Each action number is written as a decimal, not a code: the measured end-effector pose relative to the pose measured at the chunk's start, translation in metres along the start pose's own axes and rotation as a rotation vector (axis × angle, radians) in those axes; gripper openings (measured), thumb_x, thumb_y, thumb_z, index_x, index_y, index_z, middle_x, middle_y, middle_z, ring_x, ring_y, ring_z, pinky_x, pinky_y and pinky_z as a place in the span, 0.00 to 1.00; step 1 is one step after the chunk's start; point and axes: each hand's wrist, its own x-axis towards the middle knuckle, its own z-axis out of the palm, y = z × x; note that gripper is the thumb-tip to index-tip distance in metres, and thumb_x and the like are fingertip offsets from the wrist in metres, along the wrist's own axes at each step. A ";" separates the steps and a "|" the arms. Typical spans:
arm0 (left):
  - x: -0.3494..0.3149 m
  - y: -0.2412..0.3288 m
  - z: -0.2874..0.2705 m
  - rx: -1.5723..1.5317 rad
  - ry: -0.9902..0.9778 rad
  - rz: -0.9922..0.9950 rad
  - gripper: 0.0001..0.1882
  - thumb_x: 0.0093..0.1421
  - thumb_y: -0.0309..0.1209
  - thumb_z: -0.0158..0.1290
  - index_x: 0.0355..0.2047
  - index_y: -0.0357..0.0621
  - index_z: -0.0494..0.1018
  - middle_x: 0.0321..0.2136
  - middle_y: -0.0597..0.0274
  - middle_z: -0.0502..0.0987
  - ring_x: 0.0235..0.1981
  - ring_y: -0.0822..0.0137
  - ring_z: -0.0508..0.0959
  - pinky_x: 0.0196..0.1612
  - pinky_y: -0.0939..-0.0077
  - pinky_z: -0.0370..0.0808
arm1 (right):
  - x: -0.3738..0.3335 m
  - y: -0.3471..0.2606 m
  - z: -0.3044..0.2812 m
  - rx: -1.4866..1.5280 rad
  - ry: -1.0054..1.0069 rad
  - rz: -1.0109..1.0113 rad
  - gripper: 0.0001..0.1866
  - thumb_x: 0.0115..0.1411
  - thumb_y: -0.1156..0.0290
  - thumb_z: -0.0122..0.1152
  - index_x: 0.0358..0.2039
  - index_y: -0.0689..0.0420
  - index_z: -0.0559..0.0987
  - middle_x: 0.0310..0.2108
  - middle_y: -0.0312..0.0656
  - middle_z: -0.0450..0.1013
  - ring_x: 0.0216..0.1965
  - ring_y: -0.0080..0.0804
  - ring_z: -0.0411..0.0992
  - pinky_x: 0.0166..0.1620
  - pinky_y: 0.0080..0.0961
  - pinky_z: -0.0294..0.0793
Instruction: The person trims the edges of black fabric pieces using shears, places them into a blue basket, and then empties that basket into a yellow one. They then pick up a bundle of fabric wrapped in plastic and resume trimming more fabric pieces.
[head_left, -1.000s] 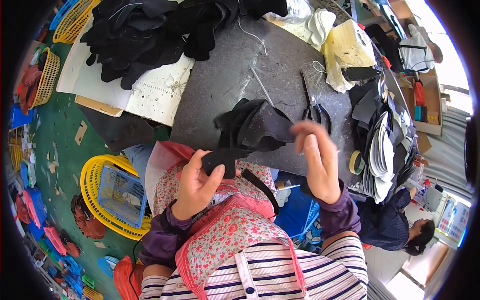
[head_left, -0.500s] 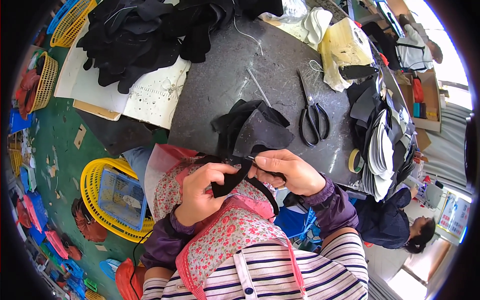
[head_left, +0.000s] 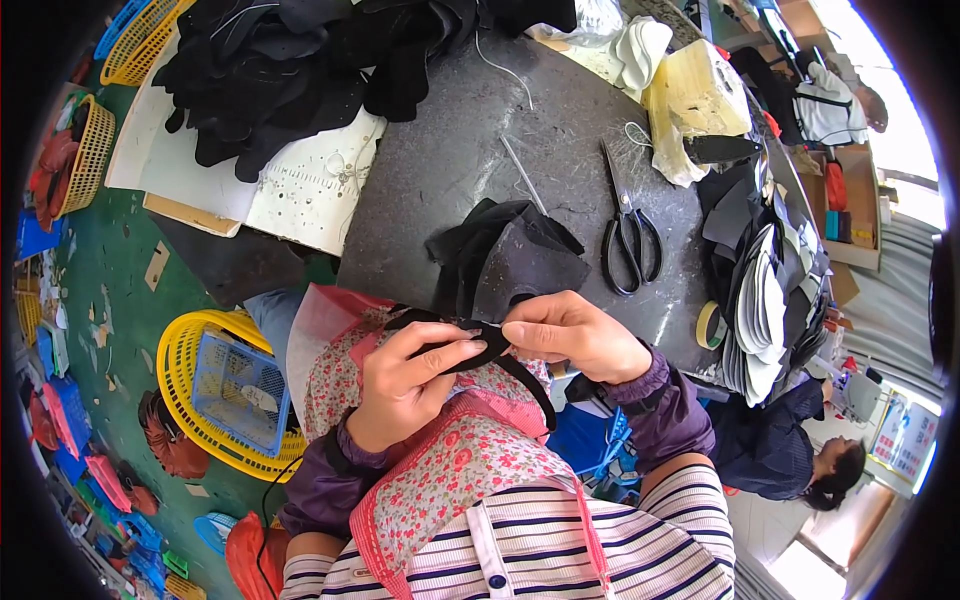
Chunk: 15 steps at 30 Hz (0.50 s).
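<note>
A black fabric strip (head_left: 487, 352) is stretched between my two hands, above the flowered apron on my lap. My left hand (head_left: 410, 375) grips its left part with the fingers pressed together. With thumb and fingertips, my right hand (head_left: 580, 337) pinches the other end; part of the strip curves down below that hand. Just beyond my fingers, a pile of black fabric pieces (head_left: 525, 255) rests at the edge of the dark table (head_left: 430, 170). Black-handled scissors (head_left: 630, 240) lie to the right of the pile, their blades pointing away from me.
A white stick (head_left: 523, 173) lies behind the pile. Black pieces (head_left: 270, 85) are heaped at the far left; cut black and white pieces (head_left: 762, 310) are stacked at right beside a tape roll (head_left: 711, 325). A yellow basket (head_left: 172, 370) stands on the floor at left. A co-worker (head_left: 775, 450) sits at right.
My left fingers have moved right along the strip, closer to my right hand. The strip's flap that hung below my left fingers is now turned up and mostly covered by them.
</note>
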 end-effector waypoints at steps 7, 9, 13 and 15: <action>0.003 0.001 -0.001 -0.002 -0.013 0.009 0.18 0.42 0.11 0.50 0.34 0.39 0.77 0.33 0.55 0.76 0.32 0.62 0.77 0.33 0.77 0.74 | -0.004 -0.001 0.005 -0.091 0.089 -0.047 0.12 0.62 0.66 0.53 0.28 0.61 0.74 0.20 0.28 0.64 0.24 0.13 0.60 0.26 0.14 0.59; 0.000 0.001 0.000 -0.015 0.005 -0.019 0.17 0.42 0.11 0.51 0.33 0.38 0.77 0.32 0.55 0.77 0.31 0.62 0.77 0.33 0.77 0.74 | -0.004 0.002 0.009 -0.170 0.169 -0.120 0.11 0.59 0.66 0.57 0.29 0.63 0.74 0.21 0.29 0.67 0.25 0.15 0.64 0.28 0.14 0.62; -0.012 -0.002 -0.005 -0.019 0.022 -0.086 0.14 0.45 0.14 0.53 0.34 0.39 0.77 0.31 0.56 0.77 0.31 0.62 0.78 0.33 0.76 0.74 | -0.024 -0.019 0.001 -0.733 0.356 -0.477 0.16 0.52 0.61 0.65 0.30 0.64 0.76 0.22 0.37 0.70 0.25 0.25 0.70 0.29 0.20 0.68; -0.015 -0.001 -0.005 -0.022 0.019 -0.105 0.14 0.46 0.15 0.55 0.34 0.40 0.77 0.30 0.56 0.77 0.31 0.62 0.78 0.33 0.75 0.74 | -0.016 -0.023 -0.017 -0.918 0.622 -0.511 0.19 0.47 0.62 0.68 0.33 0.63 0.76 0.26 0.41 0.71 0.28 0.32 0.71 0.33 0.23 0.69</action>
